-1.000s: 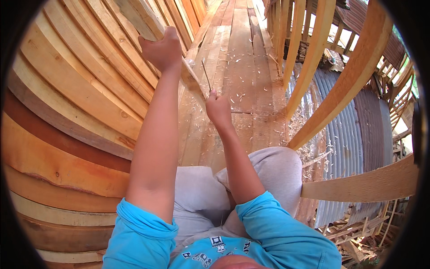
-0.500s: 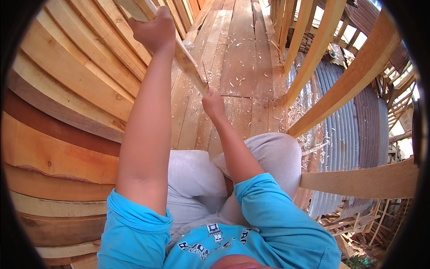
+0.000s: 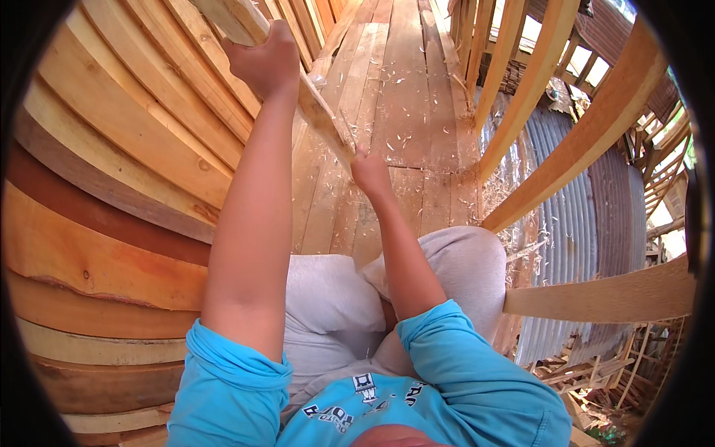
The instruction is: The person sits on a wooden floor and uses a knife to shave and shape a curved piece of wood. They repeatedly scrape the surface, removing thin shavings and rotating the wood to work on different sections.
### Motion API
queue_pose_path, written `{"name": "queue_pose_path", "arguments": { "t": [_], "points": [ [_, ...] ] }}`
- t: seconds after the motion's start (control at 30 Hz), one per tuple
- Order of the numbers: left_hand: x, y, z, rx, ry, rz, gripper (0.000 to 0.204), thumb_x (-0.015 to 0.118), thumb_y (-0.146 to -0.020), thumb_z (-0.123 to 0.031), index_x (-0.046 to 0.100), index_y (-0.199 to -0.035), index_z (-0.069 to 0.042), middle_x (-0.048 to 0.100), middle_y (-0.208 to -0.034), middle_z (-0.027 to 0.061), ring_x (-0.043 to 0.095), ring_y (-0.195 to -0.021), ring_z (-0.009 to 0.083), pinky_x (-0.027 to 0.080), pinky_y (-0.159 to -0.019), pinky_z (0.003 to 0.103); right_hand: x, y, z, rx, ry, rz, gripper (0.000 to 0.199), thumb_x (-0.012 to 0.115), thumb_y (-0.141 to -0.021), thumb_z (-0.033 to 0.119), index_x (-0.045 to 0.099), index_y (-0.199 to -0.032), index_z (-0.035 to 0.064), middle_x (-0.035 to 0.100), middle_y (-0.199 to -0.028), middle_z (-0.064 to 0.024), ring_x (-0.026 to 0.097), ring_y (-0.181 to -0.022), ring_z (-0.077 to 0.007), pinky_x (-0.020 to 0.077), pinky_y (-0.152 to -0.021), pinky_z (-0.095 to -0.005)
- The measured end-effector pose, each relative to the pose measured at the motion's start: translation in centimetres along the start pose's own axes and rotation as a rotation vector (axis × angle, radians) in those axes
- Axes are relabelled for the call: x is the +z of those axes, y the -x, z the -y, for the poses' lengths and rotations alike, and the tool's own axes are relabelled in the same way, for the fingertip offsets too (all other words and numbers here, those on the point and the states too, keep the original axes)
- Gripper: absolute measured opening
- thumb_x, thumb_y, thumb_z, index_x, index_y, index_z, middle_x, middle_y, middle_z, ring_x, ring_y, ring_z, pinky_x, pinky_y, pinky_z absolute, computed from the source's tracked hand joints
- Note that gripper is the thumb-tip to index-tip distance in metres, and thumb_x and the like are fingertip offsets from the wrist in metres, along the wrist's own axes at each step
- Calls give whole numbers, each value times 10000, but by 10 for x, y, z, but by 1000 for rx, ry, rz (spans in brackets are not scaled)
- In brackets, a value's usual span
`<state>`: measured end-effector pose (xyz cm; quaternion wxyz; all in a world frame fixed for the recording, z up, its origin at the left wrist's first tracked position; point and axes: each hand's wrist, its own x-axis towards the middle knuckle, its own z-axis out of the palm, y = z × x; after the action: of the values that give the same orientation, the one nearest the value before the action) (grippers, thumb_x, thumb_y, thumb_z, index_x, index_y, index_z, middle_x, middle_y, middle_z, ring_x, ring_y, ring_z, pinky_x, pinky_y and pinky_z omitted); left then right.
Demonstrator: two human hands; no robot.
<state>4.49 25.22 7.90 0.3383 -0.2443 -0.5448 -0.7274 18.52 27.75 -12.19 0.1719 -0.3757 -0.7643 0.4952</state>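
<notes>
Both of my arms reach forward, the left one farther and higher. My left hand (image 3: pixel 264 61) is closed around a long, narrow wooden plank (image 3: pixel 320 115) that slants from the top left toward the middle. At the plank's near end my right hand (image 3: pixel 370 173) is closed on it, lower and to the right. Most of the fingers of both hands are hidden from this angle. The plank's far end runs out of the picture at the top. It hangs over the board floor, beside the planks at left.
Stacked, upright planks (image 3: pixel 126 134) line the left side. Pale shavings lie scattered on the board floor (image 3: pixel 402 112). Wooden posts (image 3: pixel 577 134) stand along the right, with corrugated metal sheets (image 3: pixel 558 201) beyond and below. My bent legs (image 3: pixel 328 298) are in grey trousers.
Both hands and the plank sit slightly farther right and lower in the picture. The surroundings have shifted a little as well. Both grips stay closed.
</notes>
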Motion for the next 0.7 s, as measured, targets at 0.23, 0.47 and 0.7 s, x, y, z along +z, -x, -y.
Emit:
{"name": "queue_pose_path", "arguments": {
  "t": [0.23,0.47,0.7],
  "points": [
    [20,8,3,-8,-16,4,377,618,-710,-82,459,-1020,63,600,-730,121,589,-556,177,481,-511,297,33,-23,-60,156,-81,-95,523,333,-996,333,643,-981,-89,621,-1036,-333,598,-1012,-461,455,-893,-509],
    [-8,0,-15,-55,-5,32,386,626,-711,-98,465,-1025,59,592,-759,121,608,-588,187,503,-544,305,1,14,34,100,-5,-14,551,314,-999,353,656,-1047,-76,624,-1077,-323,594,-1054,-453,453,-913,-501],
    [-14,-10,19,21,-36,-26,354,626,-710,-96,472,-993,51,581,-713,102,602,-561,178,503,-542,297,25,6,22,46,-53,-82,511,319,-992,355,639,-1040,-41,660,-952,-290,626,-954,-459,477,-860,-512]
  ]
}}
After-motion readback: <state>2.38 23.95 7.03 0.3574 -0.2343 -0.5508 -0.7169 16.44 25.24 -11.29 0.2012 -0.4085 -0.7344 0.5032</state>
